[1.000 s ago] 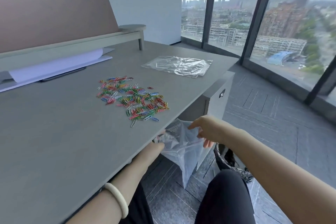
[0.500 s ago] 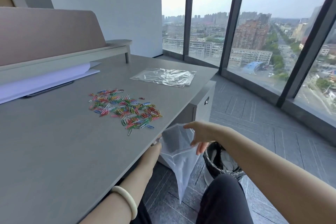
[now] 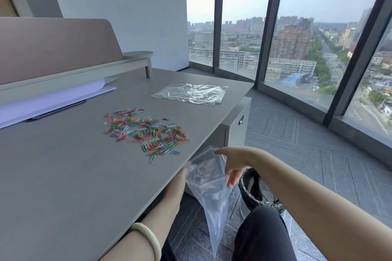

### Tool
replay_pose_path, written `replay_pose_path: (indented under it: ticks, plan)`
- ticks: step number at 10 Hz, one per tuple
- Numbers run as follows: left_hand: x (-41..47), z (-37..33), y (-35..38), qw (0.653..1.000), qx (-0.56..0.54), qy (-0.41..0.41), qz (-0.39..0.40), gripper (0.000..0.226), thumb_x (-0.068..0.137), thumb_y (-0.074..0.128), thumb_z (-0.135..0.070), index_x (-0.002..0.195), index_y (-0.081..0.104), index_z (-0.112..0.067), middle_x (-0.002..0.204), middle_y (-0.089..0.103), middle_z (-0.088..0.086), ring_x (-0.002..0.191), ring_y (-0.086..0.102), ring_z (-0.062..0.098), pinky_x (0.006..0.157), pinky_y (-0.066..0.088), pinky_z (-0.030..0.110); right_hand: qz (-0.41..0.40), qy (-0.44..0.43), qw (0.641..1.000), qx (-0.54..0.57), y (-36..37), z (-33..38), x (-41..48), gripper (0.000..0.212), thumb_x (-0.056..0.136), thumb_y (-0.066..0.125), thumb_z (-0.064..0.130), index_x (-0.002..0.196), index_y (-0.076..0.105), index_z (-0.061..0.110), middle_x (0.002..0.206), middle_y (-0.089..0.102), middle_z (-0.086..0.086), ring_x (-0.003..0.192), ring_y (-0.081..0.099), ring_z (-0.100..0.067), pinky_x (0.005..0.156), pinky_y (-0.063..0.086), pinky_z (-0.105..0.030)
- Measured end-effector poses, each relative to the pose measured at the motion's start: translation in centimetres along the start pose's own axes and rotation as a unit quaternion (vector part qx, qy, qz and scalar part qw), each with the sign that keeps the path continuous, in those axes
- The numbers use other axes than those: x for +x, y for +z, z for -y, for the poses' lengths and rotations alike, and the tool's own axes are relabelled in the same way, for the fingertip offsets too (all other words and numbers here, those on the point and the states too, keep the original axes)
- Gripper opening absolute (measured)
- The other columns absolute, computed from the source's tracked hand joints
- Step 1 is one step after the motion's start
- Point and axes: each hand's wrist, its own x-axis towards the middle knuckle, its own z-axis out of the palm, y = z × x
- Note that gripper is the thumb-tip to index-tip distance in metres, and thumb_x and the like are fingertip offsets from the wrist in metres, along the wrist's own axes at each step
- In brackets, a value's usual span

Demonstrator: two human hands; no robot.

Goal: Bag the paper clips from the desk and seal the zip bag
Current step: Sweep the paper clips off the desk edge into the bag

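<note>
A scattered pile of coloured paper clips [image 3: 146, 131] lies on the grey desk [image 3: 63, 176], close to its right edge. Just below that edge hangs a clear zip bag [image 3: 210, 195] with its mouth spread open. My left hand [image 3: 177, 184] is mostly hidden under the desk edge and grips the bag's left rim. My right hand [image 3: 233, 163] pinches the right rim, thumb on top and fingers down inside the opening. The bag looks empty.
A second flat clear bag [image 3: 191, 93] lies at the desk's far right. White paper [image 3: 53, 99] sits under a raised shelf [image 3: 84, 70] at the back. A black-lined bin [image 3: 256, 193] stands on the floor beside my knee. Floor-to-ceiling windows are on the right.
The view has lifted and swung slightly right. Both hands stay on the bag at the desk edge; its mouth has been pulled somewhat wider. The clips have not moved.
</note>
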Motion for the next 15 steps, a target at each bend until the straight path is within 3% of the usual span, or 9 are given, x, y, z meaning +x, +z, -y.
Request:
replay_pose_path:
  ticks: [2,3,5,6,8,9,10,12,15]
  plan:
    - [-3.6,0.0,0.0,0.979,0.164,0.117,0.040,0.046,0.097,0.038,-0.030,0.143,0.030,-0.029,0.147,0.036,-0.002,0.136,0.036,0.026,0.115,0.028,0.045,-0.007,-0.002,1.000,-0.017,-0.6,0.6,0.3,0.089,0.086,0.054,-0.007,0.149,-0.008,0.006,0.132,0.055,-0.022,0.045,0.065,-0.010,0.051,0.056,-0.018]
    - [-4.8,-0.2,-0.9,0.956,0.257,0.112,0.089,0.062,0.094,0.043,-0.038,0.148,0.012,-0.035,0.153,0.021,-0.002,0.142,0.026,0.020,0.118,0.022,0.039,-0.007,-0.015,0.999,-0.040,-0.3,1.2,0.1,0.055,0.089,0.055,0.004,0.140,0.035,-0.002,0.121,0.062,-0.019,0.056,0.067,-0.012,0.056,0.057,-0.020]
    - [-7.5,-7.7,-3.2,0.884,0.405,0.223,0.071,0.058,0.095,0.044,-0.032,0.146,0.017,-0.035,0.144,0.038,-0.012,0.117,0.052,0.010,0.099,0.038,0.029,0.034,0.006,0.999,-0.020,-0.3,2.6,0.3,0.055,0.094,0.047,0.002,0.145,0.027,0.005,0.125,0.060,-0.016,0.079,0.071,-0.010,0.039,0.048,-0.012]
    - [-5.4,-11.5,-5.5,0.880,0.401,0.253,-0.012,0.055,0.093,0.046,-0.026,0.144,0.026,-0.031,0.142,0.043,-0.008,0.112,0.056,0.017,0.094,0.044,0.032,0.019,-0.023,0.999,-0.034,-0.2,3.0,0.4,0.041,0.090,0.054,0.004,0.130,0.049,-0.002,0.099,0.066,-0.019,0.052,0.067,-0.011,0.047,0.052,-0.016]
    - [0.2,-13.0,-9.3,0.863,0.466,0.190,-0.051,0.054,0.090,0.048,-0.018,0.142,0.033,-0.020,0.140,0.047,0.006,0.118,0.052,0.022,0.096,0.040,0.030,0.057,0.044,0.995,0.063,-0.5,2.9,2.1,0.060,0.094,0.041,-0.004,0.147,0.013,-0.003,0.054,0.070,-0.005,0.048,0.068,-0.011,0.045,0.054,-0.017]
    - [2.0,-12.7,-10.0,0.843,0.508,0.170,-0.045,0.052,0.089,0.052,-0.020,0.139,0.039,-0.019,0.143,0.046,0.008,0.125,0.049,0.023,0.102,0.039,0.030,0.047,0.035,0.996,0.066,-0.2,2.7,3.0,0.073,0.090,0.043,-0.011,0.148,0.000,0.001,0.074,0.073,-0.020,0.052,0.069,-0.020,0.054,0.059,-0.025]
    - [3.7,-12.8,-10.5,0.830,0.534,0.157,-0.034,0.052,0.087,0.054,-0.023,0.138,0.042,-0.021,0.144,0.044,0.008,0.123,0.052,0.023,0.103,0.041,0.032,0.051,0.020,0.997,0.059,0.0,2.5,3.9,0.085,0.088,0.045,-0.014,0.148,-0.011,0.007,0.123,0.056,-0.031,0.054,0.069,-0.022,0.052,0.059,-0.028]
    - [6.7,-12.8,-9.7,0.804,0.572,0.163,-0.012,0.050,0.088,0.053,-0.023,0.136,0.044,-0.021,0.147,0.039,0.008,0.119,0.054,0.024,0.100,0.043,0.033,0.041,0.012,0.998,0.050,-0.1,2.6,4.1,0.099,0.088,0.041,-0.017,0.144,-0.027,0.030,0.131,0.045,-0.038,0.056,0.066,-0.027,0.049,0.057,-0.033]
    - [9.4,-12.0,-6.9,0.792,0.583,0.177,0.036,0.049,0.091,0.047,-0.023,0.139,0.041,-0.021,0.153,0.030,0.010,0.137,0.033,0.029,0.113,0.032,0.038,0.031,0.010,0.999,0.044,-0.5,1.3,4.4,0.101,0.087,0.043,-0.016,0.143,-0.029,0.028,0.138,0.038,-0.037,0.050,0.067,-0.019,0.053,0.059,-0.030]
